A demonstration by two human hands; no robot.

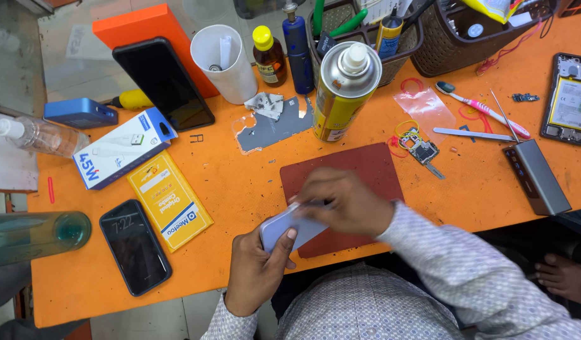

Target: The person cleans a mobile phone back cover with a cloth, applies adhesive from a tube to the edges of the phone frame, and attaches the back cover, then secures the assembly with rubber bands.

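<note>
Far left, 9 o'clock: teal bottle (pixel 35 234) lying on orange table (pixel 240 182). Next, dark phone (pixel 135 246) flat, yellow packet (pixel 169 201) just beside it at its 1 o'clock. Centre, 6 o'clock: left hand (pixel 256 267) clamped around pale lilac phone (pixel 289 228), held over near edge of red mat (pixel 347 182). Right hand (pixel 348 203) on top of that phone, fingers curled, touching it; hands close together. Spray can (pixel 344 88) upright at 12 o'clock of mat. Grey box (pixel 537 176) at 3 o'clock.

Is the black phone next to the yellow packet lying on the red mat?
No, the black phone lies on the orange table, left of the yellow packet, apart from the red mat.
</note>
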